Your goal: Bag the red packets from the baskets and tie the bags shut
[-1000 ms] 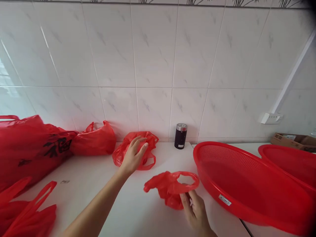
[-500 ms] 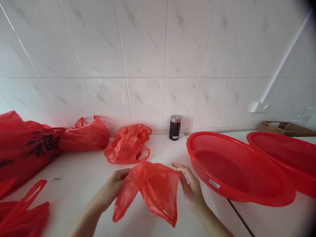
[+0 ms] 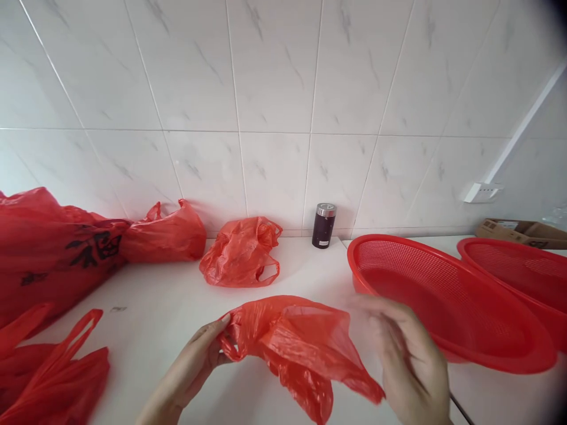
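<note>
A thin red plastic bag (image 3: 301, 342) hangs crumpled in front of me, its mouth and loose ends drooping to the right. My left hand (image 3: 206, 348) pinches it at the left end, near a handle loop. To the right, my right hand (image 3: 407, 354) is off the bag, smeared by motion, with its fingers apart and nothing seen in them. One drooping corner of the bag ends close to that wrist. Behind the held bag, another crumpled red bag (image 3: 241, 254) rests on the white table (image 3: 155, 307).
Full red bags (image 3: 35, 254) line the left side, and a red bag with handles (image 3: 57, 378) lies near left. By the tiled wall stands a dark lidded cup (image 3: 324, 227). Two red plastic baskets (image 3: 411, 277) and a cardboard box (image 3: 522, 231) occupy the right.
My right hand has let go of the bag and swung right, toward the near basket. The bag now sags rightward from my left hand. The view has turned slightly left.
</note>
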A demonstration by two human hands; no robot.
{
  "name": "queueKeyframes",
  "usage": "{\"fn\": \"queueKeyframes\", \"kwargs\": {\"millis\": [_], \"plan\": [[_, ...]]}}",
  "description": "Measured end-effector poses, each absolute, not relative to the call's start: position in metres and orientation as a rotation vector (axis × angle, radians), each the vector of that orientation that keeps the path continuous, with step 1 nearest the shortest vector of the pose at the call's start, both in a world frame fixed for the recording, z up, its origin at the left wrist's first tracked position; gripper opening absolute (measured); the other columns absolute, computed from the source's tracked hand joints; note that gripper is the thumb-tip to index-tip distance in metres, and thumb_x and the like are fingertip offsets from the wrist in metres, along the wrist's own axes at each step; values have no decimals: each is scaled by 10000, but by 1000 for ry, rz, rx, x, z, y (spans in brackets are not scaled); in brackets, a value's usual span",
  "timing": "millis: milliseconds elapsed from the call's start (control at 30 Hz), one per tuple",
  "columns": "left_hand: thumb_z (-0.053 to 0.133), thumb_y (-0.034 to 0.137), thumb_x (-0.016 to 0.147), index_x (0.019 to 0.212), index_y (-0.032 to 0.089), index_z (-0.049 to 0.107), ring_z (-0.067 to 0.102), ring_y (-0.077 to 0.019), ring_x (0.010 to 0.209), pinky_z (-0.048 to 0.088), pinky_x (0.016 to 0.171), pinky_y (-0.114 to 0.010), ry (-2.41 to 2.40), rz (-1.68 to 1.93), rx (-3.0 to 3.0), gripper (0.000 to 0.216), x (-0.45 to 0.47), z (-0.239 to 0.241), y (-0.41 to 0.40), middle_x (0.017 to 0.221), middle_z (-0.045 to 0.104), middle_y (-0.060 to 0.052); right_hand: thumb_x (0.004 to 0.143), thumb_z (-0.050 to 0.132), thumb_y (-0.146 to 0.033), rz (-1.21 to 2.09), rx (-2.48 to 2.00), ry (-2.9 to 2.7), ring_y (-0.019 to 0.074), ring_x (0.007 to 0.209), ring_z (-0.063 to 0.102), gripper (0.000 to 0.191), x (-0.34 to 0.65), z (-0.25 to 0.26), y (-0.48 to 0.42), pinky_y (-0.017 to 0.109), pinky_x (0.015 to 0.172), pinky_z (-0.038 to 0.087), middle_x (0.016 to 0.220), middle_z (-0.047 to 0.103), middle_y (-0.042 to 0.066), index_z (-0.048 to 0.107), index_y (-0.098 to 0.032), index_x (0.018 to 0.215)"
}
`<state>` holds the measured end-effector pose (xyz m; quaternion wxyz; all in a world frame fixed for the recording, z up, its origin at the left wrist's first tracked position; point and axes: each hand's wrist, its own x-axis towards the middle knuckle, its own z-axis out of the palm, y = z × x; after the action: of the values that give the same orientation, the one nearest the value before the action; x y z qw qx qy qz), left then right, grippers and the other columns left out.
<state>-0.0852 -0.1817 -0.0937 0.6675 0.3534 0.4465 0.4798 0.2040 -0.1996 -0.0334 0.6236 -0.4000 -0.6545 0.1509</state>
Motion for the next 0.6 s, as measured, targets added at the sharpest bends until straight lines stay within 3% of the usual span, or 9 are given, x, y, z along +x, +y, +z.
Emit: {"fn": "queueKeyframes", "kwargs": {"millis": [100,233,367,500,600], "plan": [[621,458,840,874,191,738,610,-167,708,499,706,-276,958,1073,784,294,-81,-90,-188,763,681,-30,903,546,-373,444,-997,-1937,208,936,658,211,183,-19,-212,324,801,539,1012,705,5,661,-336,1077],[649,438,806,806,176,739,640,-184,692,523,698,-302,886,1024,631,278,-76,-87,-194,740,702,-43,831,622,-262,539,-1078,-2431,255,1035,600,262,158,-34,-200,394,884,486,1092,676,22,639,-290,1091],[559,333,853,735,188,700,684,-213,793,535,833,-386,815,1124,471,235,-82,-84,-188,810,733,-49,817,552,-139,569,-1154,-2542,213,927,580,103,163,-59,-187,395,875,460,904,643,7,577,-228,862],[520,242,847,705,205,622,664,-165,710,541,838,-387,900,1373,342,179,-98,-92,-173,719,702,7,762,419,32,451,-1138,-2608,176,902,519,242,187,-67,-184,320,794,454,850,556,-1,478,-202,760],[577,302,802,712,204,562,616,-153,654,547,759,-358,1167,1483,441,135,-105,-94,-171,707,646,22,723,378,88,312,-1135,-2631,175,880,479,286,200,-69,-182,285,723,438,847,516,17,455,-187,744]]}}
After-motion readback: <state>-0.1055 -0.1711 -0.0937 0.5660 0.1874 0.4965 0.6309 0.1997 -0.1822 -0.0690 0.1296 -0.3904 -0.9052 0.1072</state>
